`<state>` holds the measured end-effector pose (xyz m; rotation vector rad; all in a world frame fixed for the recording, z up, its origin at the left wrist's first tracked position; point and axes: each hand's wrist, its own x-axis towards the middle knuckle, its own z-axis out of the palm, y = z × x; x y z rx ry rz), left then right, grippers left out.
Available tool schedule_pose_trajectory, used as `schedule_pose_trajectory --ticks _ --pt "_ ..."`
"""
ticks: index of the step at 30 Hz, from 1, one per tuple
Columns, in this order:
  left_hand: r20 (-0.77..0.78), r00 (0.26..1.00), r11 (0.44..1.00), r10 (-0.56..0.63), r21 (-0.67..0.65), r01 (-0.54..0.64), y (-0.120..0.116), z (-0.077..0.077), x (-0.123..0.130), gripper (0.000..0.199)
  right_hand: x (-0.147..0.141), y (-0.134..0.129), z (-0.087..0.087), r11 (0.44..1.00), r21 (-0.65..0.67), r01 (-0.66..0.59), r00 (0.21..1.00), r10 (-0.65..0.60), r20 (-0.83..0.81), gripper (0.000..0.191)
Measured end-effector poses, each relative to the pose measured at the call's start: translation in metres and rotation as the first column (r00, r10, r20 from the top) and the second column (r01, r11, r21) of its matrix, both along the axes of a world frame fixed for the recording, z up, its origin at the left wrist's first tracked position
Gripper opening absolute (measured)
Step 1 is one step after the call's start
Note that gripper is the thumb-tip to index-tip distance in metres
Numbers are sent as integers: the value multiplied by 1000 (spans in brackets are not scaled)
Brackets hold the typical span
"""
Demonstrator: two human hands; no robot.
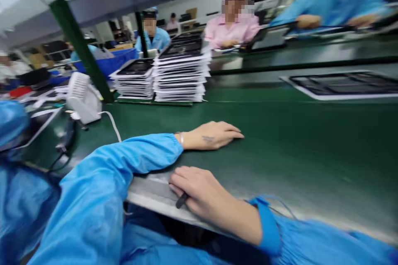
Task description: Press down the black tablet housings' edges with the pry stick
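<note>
Curled fingers give the right hand (199,190) a narrow grip around a short black rod-like tool (182,201), whose blunt end pokes out below the fist, near the front edge of the dark green, glossy surface (295,153); the rest of it is hidden. Just beyond, the left hand (214,136) lies palm down with fingers stretched out together, its grip holding nothing visible; whether it rests fully on the surface I cannot tell.

As for progress, a tall stack of black panels with white sheets between them (180,76) and a lower stack of the same kind (133,85) stand at the back, while one flat black panel with a white border (345,83) lies apart at the far right. Neither hand touches any of these; whether the stacked ones are finished or waiting cannot be told.
</note>
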<state>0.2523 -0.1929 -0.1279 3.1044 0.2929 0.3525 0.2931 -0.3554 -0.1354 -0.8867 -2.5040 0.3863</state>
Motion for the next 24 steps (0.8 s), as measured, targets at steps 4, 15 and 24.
schedule_pose_trajectory --ticks 4,15,24 --pt "78 995 997 -61 -41 64 0 -4 -3 38 1 -1 10 999 -36 -3 997 6 79 13" --pt "149 987 995 -58 -68 69 -3 -9 -7 37 3 2 12 998 2 -65 984 64 169 7" --pt "150 987 995 -61 -64 71 3 -17 -6 39 2 0 10 998 -16 -62 981 64 181 12"
